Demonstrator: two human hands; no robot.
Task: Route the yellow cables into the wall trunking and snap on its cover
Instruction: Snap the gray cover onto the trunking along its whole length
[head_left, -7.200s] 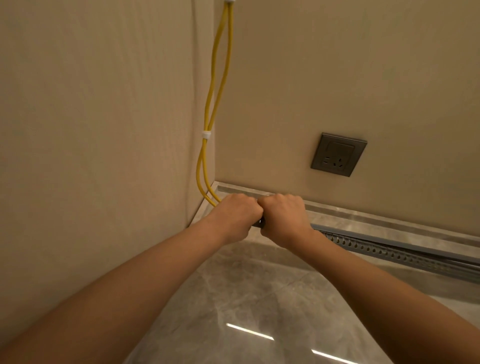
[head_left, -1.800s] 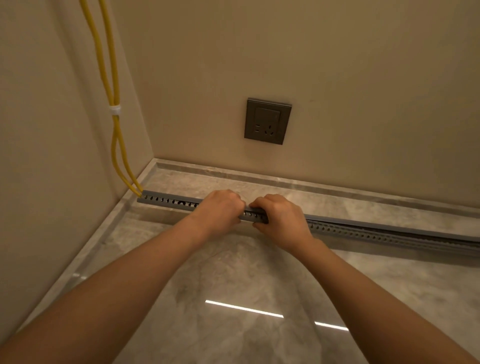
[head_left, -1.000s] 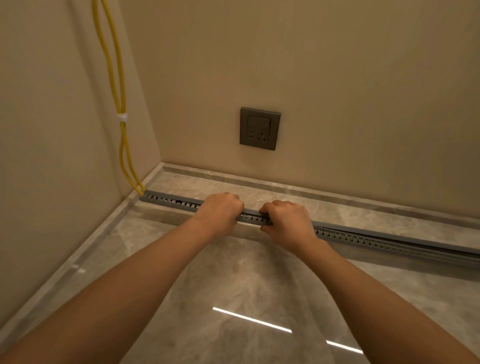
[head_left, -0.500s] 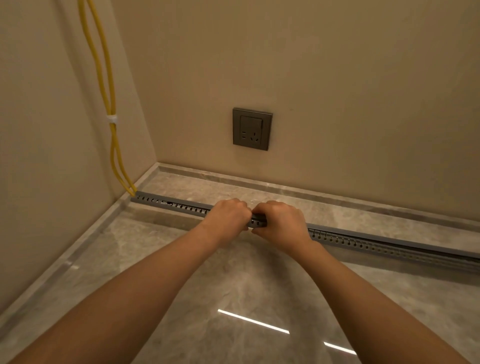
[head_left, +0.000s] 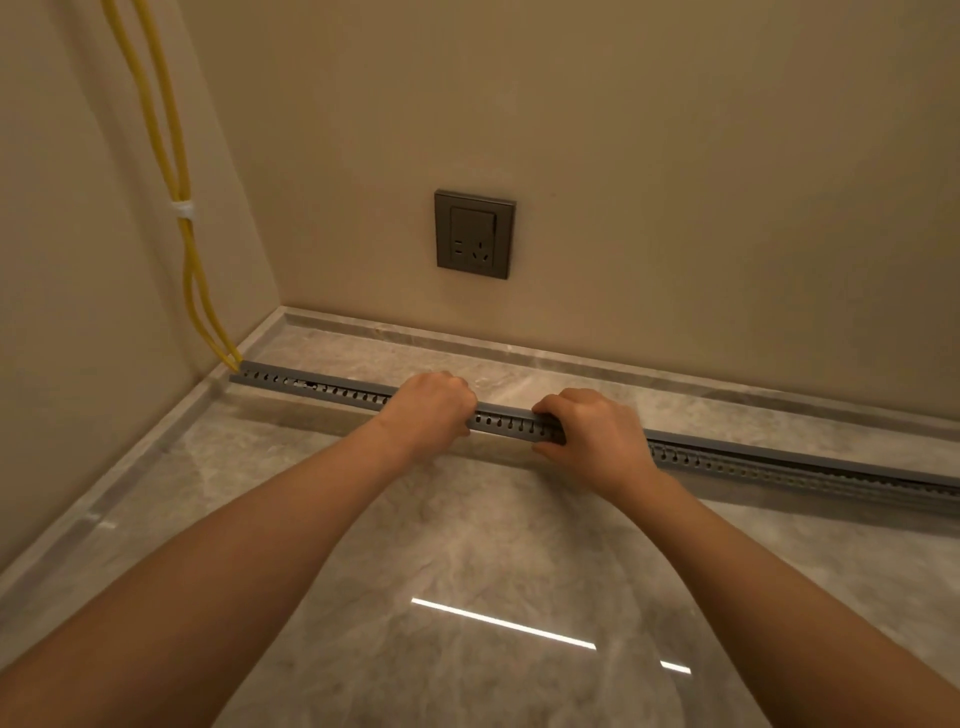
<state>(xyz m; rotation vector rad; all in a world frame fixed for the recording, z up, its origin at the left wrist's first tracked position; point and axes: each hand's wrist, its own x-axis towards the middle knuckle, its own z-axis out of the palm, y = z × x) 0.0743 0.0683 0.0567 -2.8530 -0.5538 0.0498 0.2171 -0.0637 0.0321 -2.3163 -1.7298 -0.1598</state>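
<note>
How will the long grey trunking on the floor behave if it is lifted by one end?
The grey trunking would probably sag and flex: it is very long, thin and slotted. It looks like light plastic. Both hands, left hand and right hand, grip it, so it likely needs support at two points.

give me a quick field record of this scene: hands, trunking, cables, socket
left hand: closed over the grey slotted plastic trunking
right hand: gripping the same trunking, apart from the left
trunking: lying along the glossy marble floor
yellow cables: two, bound by a white tie, entering the trunking's corner end
grey wall socket: nothing plugged in
</note>
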